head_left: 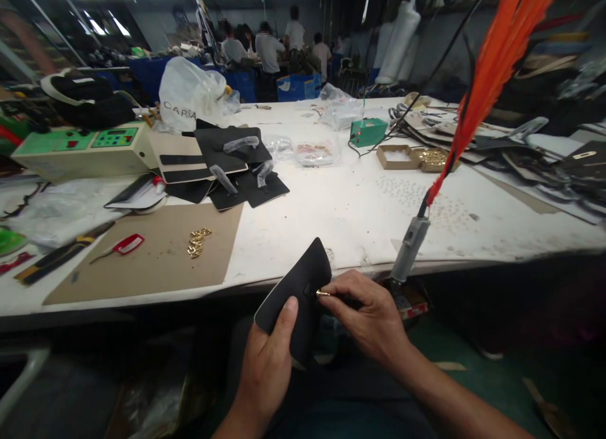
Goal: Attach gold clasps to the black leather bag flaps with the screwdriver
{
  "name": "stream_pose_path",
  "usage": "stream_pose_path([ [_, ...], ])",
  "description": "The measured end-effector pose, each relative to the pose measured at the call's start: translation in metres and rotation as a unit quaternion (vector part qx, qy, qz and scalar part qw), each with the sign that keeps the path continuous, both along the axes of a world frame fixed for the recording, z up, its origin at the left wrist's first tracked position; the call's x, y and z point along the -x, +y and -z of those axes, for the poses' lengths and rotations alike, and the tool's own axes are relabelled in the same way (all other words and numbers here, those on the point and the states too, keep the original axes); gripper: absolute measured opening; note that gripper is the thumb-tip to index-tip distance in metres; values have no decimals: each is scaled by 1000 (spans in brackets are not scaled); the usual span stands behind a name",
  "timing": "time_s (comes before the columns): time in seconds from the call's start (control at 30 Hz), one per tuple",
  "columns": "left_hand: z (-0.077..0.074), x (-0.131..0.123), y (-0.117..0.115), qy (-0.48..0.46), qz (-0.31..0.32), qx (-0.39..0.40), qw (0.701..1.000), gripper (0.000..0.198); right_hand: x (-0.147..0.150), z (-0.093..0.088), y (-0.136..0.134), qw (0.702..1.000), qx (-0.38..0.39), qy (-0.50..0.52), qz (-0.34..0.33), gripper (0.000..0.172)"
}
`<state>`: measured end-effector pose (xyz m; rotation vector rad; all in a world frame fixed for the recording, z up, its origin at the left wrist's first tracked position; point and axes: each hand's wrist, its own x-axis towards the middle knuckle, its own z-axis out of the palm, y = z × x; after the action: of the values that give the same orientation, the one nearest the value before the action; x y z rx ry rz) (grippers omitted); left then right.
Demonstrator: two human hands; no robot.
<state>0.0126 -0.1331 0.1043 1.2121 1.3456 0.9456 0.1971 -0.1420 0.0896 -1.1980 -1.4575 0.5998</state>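
Observation:
My left hand [271, 357] grips a black leather piece [296, 287] from below, thumb pressed on its face, holding it in front of the table edge. My right hand [367, 312] pinches a small gold metal fitting [322, 294] against the middle of that piece. A small heap of gold buckles [197, 242] lies on a brown cardboard sheet [156, 252] on the white table [341, 218], to the left of my hands.
Red-handled snips [124, 245] lie on the cardboard. A stack of black leather pieces [231, 167], a beige machine [80, 150], a green box [367, 131], trays of gold fittings [416, 158] and a grey tool with an orange cord [409, 246] stand around. Several people work at the far back.

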Motion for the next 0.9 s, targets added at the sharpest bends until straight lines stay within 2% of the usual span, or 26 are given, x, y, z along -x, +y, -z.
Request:
stream_pose_path([
  [0.3, 1, -3, -10, 2, 2, 8, 1000, 54, 3, 3, -3, 1000, -7, -18, -4, 12],
  [0.5, 3, -6, -17, 42, 4, 7, 999, 58, 5, 4, -6, 990, -48, -127, 21, 9],
  [0.7, 3, -9, -24, 44, -13, 0, 999, 60, 7, -1, -8, 973, -101, -194, 75, 6],
  [0.9, -1, -8, -32, 40, -29, 3, 999, 60, 9, -10, -13, 960, -103, -255, 55, 11],
])
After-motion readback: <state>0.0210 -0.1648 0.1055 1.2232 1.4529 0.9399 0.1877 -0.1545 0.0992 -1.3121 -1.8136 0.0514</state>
